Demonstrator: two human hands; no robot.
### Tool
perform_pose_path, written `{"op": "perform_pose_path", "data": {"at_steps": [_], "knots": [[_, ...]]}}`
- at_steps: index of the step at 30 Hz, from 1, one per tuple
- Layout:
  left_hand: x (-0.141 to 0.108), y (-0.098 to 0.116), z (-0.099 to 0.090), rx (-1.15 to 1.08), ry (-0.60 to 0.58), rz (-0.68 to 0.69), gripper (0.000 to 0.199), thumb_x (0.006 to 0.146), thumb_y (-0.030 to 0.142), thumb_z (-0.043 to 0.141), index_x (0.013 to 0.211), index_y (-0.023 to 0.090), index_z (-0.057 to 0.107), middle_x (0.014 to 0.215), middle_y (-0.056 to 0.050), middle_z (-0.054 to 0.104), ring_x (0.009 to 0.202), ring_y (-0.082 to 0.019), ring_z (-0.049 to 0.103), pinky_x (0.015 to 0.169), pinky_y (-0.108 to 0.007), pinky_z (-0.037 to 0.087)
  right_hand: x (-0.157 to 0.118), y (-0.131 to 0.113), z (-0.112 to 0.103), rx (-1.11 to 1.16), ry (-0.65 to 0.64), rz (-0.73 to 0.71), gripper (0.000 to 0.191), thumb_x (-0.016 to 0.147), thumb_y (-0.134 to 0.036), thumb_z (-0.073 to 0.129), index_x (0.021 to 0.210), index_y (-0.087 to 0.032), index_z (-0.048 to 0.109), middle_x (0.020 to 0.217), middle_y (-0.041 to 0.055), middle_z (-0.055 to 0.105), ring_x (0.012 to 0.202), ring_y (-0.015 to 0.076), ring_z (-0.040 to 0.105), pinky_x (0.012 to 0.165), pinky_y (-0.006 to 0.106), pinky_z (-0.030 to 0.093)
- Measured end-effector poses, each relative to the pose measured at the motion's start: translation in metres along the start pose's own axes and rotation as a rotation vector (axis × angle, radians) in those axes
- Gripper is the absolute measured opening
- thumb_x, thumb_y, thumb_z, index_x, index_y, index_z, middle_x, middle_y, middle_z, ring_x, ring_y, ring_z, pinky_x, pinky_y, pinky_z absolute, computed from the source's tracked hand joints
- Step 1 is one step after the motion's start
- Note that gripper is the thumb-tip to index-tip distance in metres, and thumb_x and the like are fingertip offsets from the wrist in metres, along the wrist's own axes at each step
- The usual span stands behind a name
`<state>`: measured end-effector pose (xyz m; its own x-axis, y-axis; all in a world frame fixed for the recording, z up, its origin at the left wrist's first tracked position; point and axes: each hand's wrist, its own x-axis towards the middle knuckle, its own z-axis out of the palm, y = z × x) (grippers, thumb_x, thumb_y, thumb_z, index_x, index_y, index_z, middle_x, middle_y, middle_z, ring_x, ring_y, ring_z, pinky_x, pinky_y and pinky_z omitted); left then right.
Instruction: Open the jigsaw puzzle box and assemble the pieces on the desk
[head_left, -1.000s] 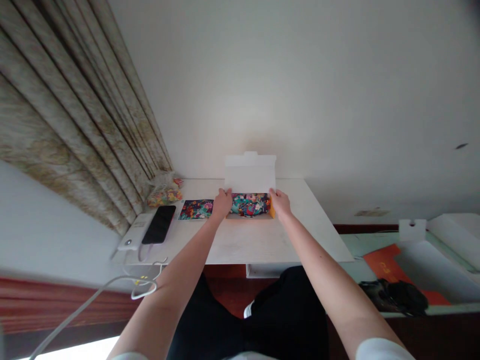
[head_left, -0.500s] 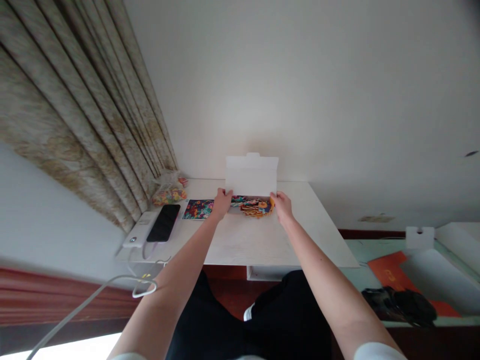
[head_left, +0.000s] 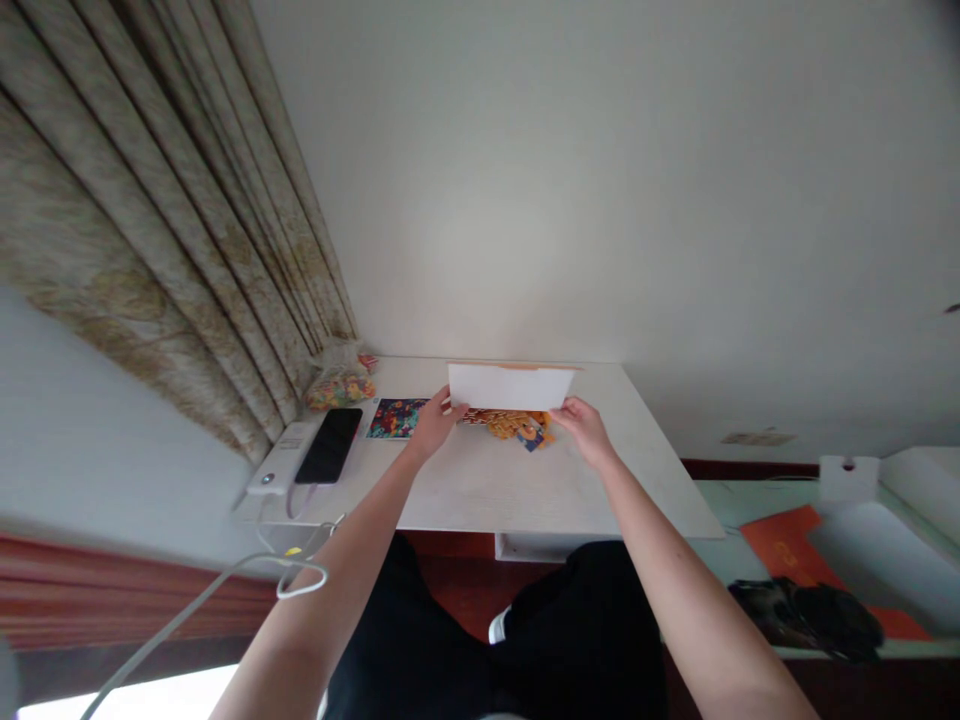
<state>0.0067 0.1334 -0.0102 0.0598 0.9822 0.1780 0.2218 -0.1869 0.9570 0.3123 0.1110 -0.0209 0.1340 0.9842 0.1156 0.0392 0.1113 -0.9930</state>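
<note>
A white cardboard panel (head_left: 511,387), edged with orange along its far side, is held up above the table. My left hand (head_left: 437,418) pinches its lower left corner, with the thumb on the near side. At the lower right corner, my right hand (head_left: 581,424) grips the same panel between thumb and fingers. Just below the panel lies a golden-brown, ruffled bundle (head_left: 507,425) with a small blue and orange piece (head_left: 531,434) at its right; the panel hides part of it. Left of my left hand is a colourful patterned card (head_left: 395,418), partly covered by that hand.
On the white table (head_left: 495,490), a black phone (head_left: 329,446) lies by a white box-shaped device (head_left: 279,462) with cables. A clear bag of colourful pieces (head_left: 341,388) sits at the back left. To the right, a lower shelf bears an open white box (head_left: 892,560) and black items (head_left: 806,615).
The white panel, upright with its tab on top before, has tipped down and now shows an orange far edge. My hands have moved slightly lower and apart. More of the golden-brown bundle shows.
</note>
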Motion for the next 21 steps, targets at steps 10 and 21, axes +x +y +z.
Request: {"op": "perform_pose_path", "data": {"at_steps": [10, 21], "knots": [[-0.019, -0.027, -0.011, -0.111, -0.052, 0.063, 0.088, 0.066, 0.049, 0.085, 0.146, 0.025, 0.054, 0.148, -0.015, 0.053, 0.132, -0.032, 0.058, 0.099, -0.045, 0.057, -0.024, 0.003, -0.016, -0.010, -0.123, -0.017, 0.078, 0.062, -0.039, 0.087, 0.134, -0.034, 0.058, 0.144, 0.0121, 0.061, 0.129, 0.0298, 0.060, 0.087, 0.042, 0.060], [-0.019, -0.015, -0.008, -0.221, -0.143, 0.033, 0.072, 0.063, 0.032, 0.090, 0.125, 0.023, 0.055, 0.152, -0.019, 0.049, 0.141, -0.032, 0.049, 0.104, -0.042, 0.051, -0.009, -0.002, -0.028, -0.125, -0.181, -0.011, 0.070, 0.056, -0.045, 0.091, 0.122, -0.033, 0.071, 0.136, 0.0082, 0.057, 0.129, 0.0322, 0.058, 0.105, 0.048, 0.052]]}}
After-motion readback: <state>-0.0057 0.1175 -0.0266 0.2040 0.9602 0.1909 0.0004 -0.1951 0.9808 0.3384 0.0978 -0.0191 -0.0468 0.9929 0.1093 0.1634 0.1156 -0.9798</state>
